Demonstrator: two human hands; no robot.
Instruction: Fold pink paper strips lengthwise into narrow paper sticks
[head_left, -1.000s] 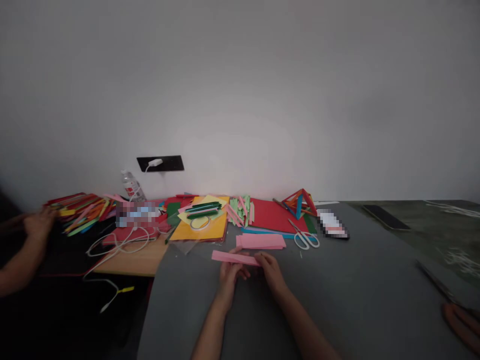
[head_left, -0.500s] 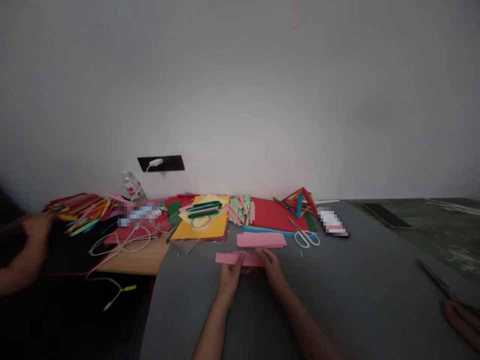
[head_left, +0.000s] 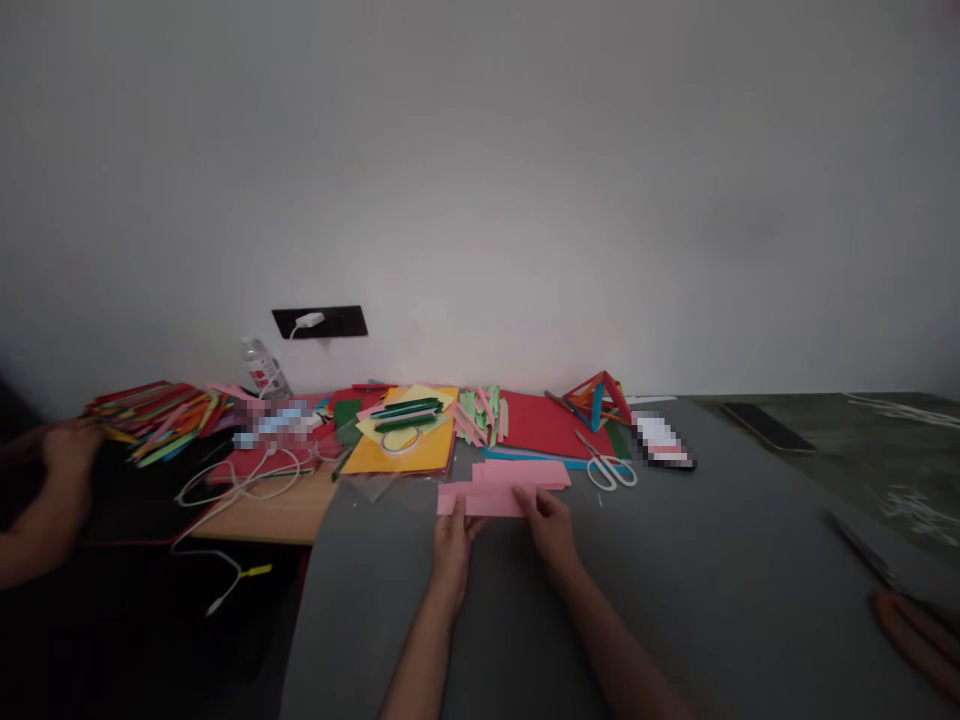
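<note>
Between my two hands is a strip of pink paper (head_left: pixel 487 500), held lengthwise above the grey table. My left hand (head_left: pixel 453 545) pinches its left part, thumb in front and fingers behind. At the strip's right end, my right hand (head_left: pixel 551 530) grips with thumb and curled fingers. Just beyond it lies a stack of pink paper strips (head_left: pixel 536 473), partly covered by the held one. White-handled scissors (head_left: pixel 611 471) rest to the right of that stack.
At the back stand yellow sheets (head_left: pixel 431 455), red paper (head_left: pixel 532 425), green and pink strips (head_left: pixel 480 415) and a paper-strip frame (head_left: pixel 600 400). A phone (head_left: pixel 664 440) lies right; large scissors (head_left: pixel 892 590) lie near the right edge. Another person's hand (head_left: pixel 67 460) is at left beside white cables (head_left: pixel 240 490).
The pink strip in my hands now shows a broader face and sits slightly higher, overlapping the stack. Both hands have shifted a little with it.
</note>
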